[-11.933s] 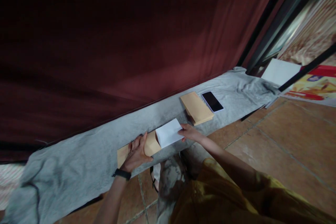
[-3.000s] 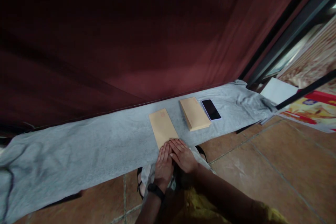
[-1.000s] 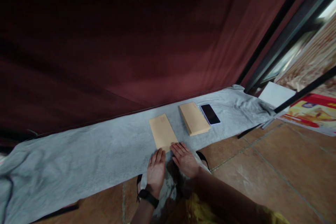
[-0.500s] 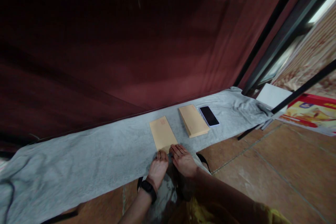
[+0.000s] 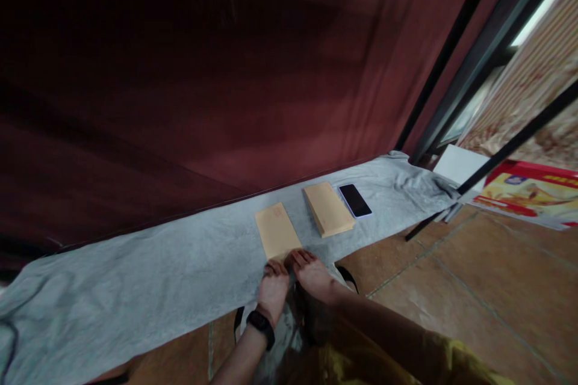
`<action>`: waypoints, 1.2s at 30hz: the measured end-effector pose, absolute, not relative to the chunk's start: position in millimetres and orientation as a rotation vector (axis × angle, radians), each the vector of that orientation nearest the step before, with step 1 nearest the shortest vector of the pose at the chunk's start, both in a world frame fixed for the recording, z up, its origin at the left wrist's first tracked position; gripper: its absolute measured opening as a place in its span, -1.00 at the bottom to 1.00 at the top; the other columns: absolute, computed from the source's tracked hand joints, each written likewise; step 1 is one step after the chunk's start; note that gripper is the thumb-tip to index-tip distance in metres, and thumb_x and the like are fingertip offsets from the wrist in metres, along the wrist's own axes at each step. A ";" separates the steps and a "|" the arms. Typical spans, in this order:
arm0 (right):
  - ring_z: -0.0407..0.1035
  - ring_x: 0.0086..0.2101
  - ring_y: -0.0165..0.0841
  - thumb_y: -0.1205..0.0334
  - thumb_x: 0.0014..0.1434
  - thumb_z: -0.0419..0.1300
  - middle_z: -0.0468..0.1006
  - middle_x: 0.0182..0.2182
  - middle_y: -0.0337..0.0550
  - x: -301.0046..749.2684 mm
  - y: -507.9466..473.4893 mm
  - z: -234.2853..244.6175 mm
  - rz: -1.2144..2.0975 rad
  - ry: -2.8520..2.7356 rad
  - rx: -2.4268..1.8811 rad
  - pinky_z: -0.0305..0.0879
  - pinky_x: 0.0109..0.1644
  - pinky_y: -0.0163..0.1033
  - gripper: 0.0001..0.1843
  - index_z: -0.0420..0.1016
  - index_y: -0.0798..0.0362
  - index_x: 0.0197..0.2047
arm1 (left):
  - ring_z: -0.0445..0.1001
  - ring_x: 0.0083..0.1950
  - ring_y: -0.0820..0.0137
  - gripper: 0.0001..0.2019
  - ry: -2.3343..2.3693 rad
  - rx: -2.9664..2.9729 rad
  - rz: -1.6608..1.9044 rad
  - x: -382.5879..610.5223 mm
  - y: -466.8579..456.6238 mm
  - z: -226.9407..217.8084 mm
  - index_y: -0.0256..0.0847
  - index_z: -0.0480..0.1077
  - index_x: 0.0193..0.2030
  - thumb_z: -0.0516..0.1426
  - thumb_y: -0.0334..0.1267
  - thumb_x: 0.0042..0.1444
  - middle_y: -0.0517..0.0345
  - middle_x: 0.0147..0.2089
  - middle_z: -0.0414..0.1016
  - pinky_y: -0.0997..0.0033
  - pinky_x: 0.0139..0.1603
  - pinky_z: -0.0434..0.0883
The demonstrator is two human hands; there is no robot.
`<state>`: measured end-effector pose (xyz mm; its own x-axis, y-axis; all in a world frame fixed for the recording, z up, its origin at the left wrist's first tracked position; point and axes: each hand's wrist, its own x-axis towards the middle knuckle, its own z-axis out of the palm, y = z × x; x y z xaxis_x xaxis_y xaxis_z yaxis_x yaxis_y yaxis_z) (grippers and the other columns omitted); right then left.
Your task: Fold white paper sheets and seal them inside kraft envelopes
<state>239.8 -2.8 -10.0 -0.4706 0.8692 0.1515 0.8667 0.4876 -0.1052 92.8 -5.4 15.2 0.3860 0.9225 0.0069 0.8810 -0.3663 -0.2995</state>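
Note:
A single tan paper envelope (image 5: 276,230) lies flat on the grey cloth, with a small reddish print near its far end. Both hands are at its near end. My left hand (image 5: 273,289), a dark band on its wrist, has its fingers bent and closed on the near left corner. Beside it, my right hand (image 5: 311,274) presses curled fingers together on the near right corner. The fingers hide that edge of the paper. To the right rests a stack of tan envelopes (image 5: 329,209), touched by neither hand.
A smartphone (image 5: 355,200) with a dark screen lies right of the stack. The grey cloth (image 5: 171,271) covers a long narrow surface against a dark red panel (image 5: 280,102). Black bars (image 5: 519,138) and a red-and-yellow box (image 5: 526,192) stand at the right, above a tiled floor.
The view has shifted slightly. My fingers have curled in more at the envelope's near edge, my right fingertips bending inward. The envelope, stack and phone keep their places on the cloth.

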 end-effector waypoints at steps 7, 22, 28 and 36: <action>0.45 0.04 -0.13 0.43 0.32 0.13 0.52 0.09 0.15 234.9 2.3 -5.1 -0.028 -2.600 -1.551 0.45 0.06 -0.07 -0.74 0.51 0.19 0.04 | 0.61 -0.14 0.19 -0.66 -1.513 -2.505 0.337 91.6 -2.5 30.7 -0.48 0.51 -0.05 -0.03 -0.64 0.16 -0.37 -0.07 0.57 0.29 -0.17 0.53; 0.55 -0.28 -0.23 0.40 0.34 0.02 0.62 -0.18 0.04 246.2 27.9 58.1 0.357 -1.968 -1.736 0.47 -0.19 -0.19 -0.74 0.47 0.07 0.00 | 0.34 0.34 0.02 -0.47 -1.947 -2.224 -0.676 74.3 8.0 99.6 -0.21 0.13 0.43 0.00 -0.20 0.35 -0.24 0.45 0.21 0.03 0.16 0.47; 0.50 -0.34 -0.28 -0.05 0.14 0.24 0.55 -0.33 -0.16 240.7 22.9 24.1 1.227 -0.758 -1.153 0.55 -0.18 -0.07 -0.70 0.38 0.01 -0.26 | 0.62 0.01 0.13 -0.43 -3.013 -2.117 -1.786 77.6 -1.1 48.1 -0.34 0.37 0.17 0.16 0.08 0.19 -0.28 0.11 0.55 0.17 -0.02 0.57; 0.58 -0.28 -0.15 0.10 0.25 0.07 0.61 -0.33 -0.01 201.9 -14.9 -34.5 1.300 -0.768 -1.195 0.55 -0.14 -0.03 -0.86 0.31 -0.04 -0.30 | 0.59 -0.33 0.32 -0.54 -3.302 -1.908 -2.285 98.8 -13.5 20.1 -0.25 0.46 -0.32 0.33 0.14 -0.14 0.12 -0.38 0.58 0.33 -0.25 0.52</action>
<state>201.9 -14.9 -34.5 0.1715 0.9665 -0.1908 -0.2995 -0.1333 -0.9447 98.8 -13.5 20.1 -0.0306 0.8985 -0.4379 -0.0932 0.4336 0.8963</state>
